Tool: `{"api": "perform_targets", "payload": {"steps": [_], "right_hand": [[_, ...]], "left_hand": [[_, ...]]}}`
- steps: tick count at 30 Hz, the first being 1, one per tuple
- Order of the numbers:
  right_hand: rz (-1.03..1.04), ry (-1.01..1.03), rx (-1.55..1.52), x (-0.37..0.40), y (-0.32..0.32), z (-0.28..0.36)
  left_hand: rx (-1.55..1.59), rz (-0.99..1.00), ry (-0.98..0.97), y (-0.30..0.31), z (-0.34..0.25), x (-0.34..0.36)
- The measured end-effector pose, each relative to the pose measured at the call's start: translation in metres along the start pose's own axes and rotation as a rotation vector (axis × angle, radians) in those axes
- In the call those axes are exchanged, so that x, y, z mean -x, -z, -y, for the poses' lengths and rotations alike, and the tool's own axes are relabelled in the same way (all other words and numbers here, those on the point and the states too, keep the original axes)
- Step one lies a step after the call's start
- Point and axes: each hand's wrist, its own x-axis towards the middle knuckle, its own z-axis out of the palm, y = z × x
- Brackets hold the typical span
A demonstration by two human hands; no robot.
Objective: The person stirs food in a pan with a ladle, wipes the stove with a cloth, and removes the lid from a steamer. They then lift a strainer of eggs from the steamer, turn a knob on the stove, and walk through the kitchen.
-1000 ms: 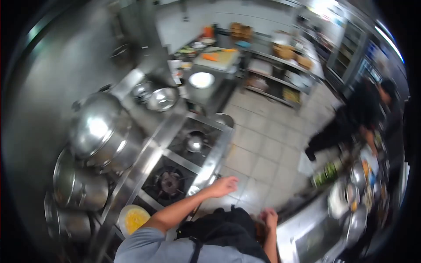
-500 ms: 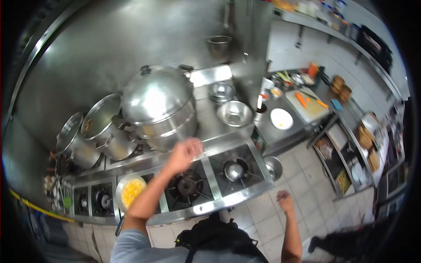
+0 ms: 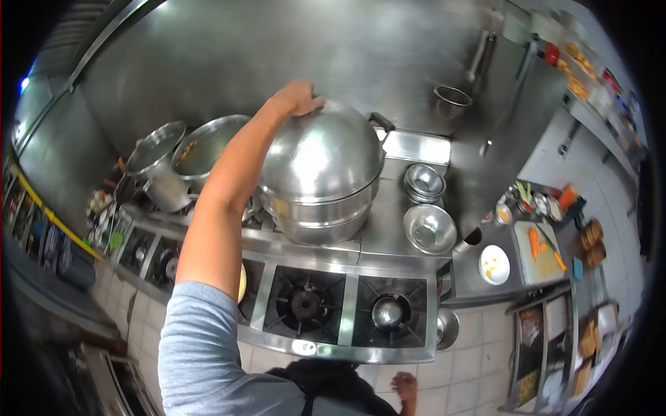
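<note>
My left hand (image 3: 300, 98) is closed on the knob at the top of the domed steel lid (image 3: 322, 156); the fingers hide the knob. The lid sits on a large steamer pot (image 3: 322, 225) behind the burners. Low at the front, my right hand (image 3: 404, 383) hangs over the floor near my body, fingers loosely curled and apart, holding nothing. My left arm covers most of the pan (image 3: 242, 283) on the stove, with only its edge showing.
Two tall pots (image 3: 156, 149) stand at the left. Steel bowls (image 3: 430, 229) are right of the steamer. Farther right are a white bowl (image 3: 494, 265) and a cutting board (image 3: 548, 267) with carrots. Burners (image 3: 305, 303) line the front.
My left hand has risen from in front of the steamer to its lid knob and closed on it. My right hand is lower in view. The camera view has shifted.
</note>
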Motion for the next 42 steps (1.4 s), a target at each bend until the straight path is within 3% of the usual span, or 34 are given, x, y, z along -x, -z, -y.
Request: {"api": "perform_targets", "payload": {"steps": [1, 3, 4, 7, 9, 13, 15, 16, 17, 18, 19, 22, 25, 29, 31, 32, 34, 36, 38, 39, 40, 42], "right_hand": [[0.035, -0.011, 0.021, -0.011, 0.011, -0.001], [0.044, -0.295, 0.041, -0.011, 0.004, -0.010], [0.129, -0.255, -0.070, -0.017, 0.010, -0.010], [0.109, -0.292, 0.027, -0.043, 0.011, 0.021], [-0.074, -0.224, -0.043, -0.050, 0.010, 0.044], [-0.266, -0.217, -0.030, -0.047, 0.008, 0.044], [-0.236, -0.231, -0.026, -0.026, 0.002, 0.029], [-0.201, -0.240, -0.022, -0.015, 0.009, 0.009], [-0.233, -0.424, -0.210, -0.012, 0.024, -0.023], [-0.246, -0.429, -0.053, 0.000, 0.021, -0.041], [0.003, -0.324, 0.032, 0.002, 0.054, -0.108], [-0.099, -0.491, 0.040, 0.045, 0.042, -0.145], [-0.067, -0.555, -0.092, 0.074, 0.059, -0.231], [-0.216, -0.678, 0.108, 0.067, -0.003, -0.131], [0.084, -0.319, 0.652, 0.055, -0.039, -0.053], [0.140, -0.123, 0.623, 0.051, -0.056, -0.019], [0.066, 0.110, 0.603, 0.035, -0.050, -0.026], [-0.303, -0.475, 0.076, 0.023, -0.062, 0.011], [-0.219, -0.403, 0.182, 0.008, -0.040, 0.022], [-0.096, -0.363, 0.014, -0.011, 0.000, -0.001], [-0.224, -0.325, 0.245, -0.009, -0.013, 0.044], [-0.213, -0.145, 0.258, -0.029, 0.025, 0.072]], "left_hand": [[-0.014, 0.000, 0.008, 0.001, -0.002, 0.000], [-0.043, -0.031, 0.027, -0.005, -0.005, -0.001], [-0.045, -0.080, 0.007, -0.005, -0.005, -0.001], [-0.014, -0.074, 0.027, 0.001, -0.002, -0.003], [0.020, -0.092, 0.059, 0.016, 0.010, -0.004], [0.101, -0.276, 0.095, 0.064, 0.077, -0.015], [0.086, -0.324, 0.113, 0.094, 0.119, -0.019], [0.066, -0.350, 0.110, 0.108, 0.139, -0.019], [0.056, -0.334, 0.117, 0.124, 0.155, -0.015], [0.049, -0.317, 0.126, 0.135, 0.172, -0.010], [0.043, -0.337, 0.161, 0.140, 0.191, -0.005], [-0.032, -0.389, 0.233, 0.150, 0.230, 0.014], [-0.139, -0.354, 0.273, 0.139, 0.273, 0.025], [-0.228, -0.282, 0.323, 0.109, 0.325, 0.038], [-0.281, -0.266, 0.352, 0.100, 0.345, 0.046], [-0.281, -0.244, 0.370, 0.095, 0.355, 0.050], [-0.274, -0.237, 0.384, 0.087, 0.373, 0.056], [-0.268, -0.227, 0.405, 0.078, 0.389, 0.061], [-0.264, -0.208, 0.462, 0.071, 0.400, 0.062], [-0.264, -0.208, 0.464, 0.069, 0.401, 0.063], [-0.255, -0.192, 0.481, 0.068, 0.402, 0.065], [-0.249, -0.174, 0.501, 0.063, 0.404, 0.070]]}}
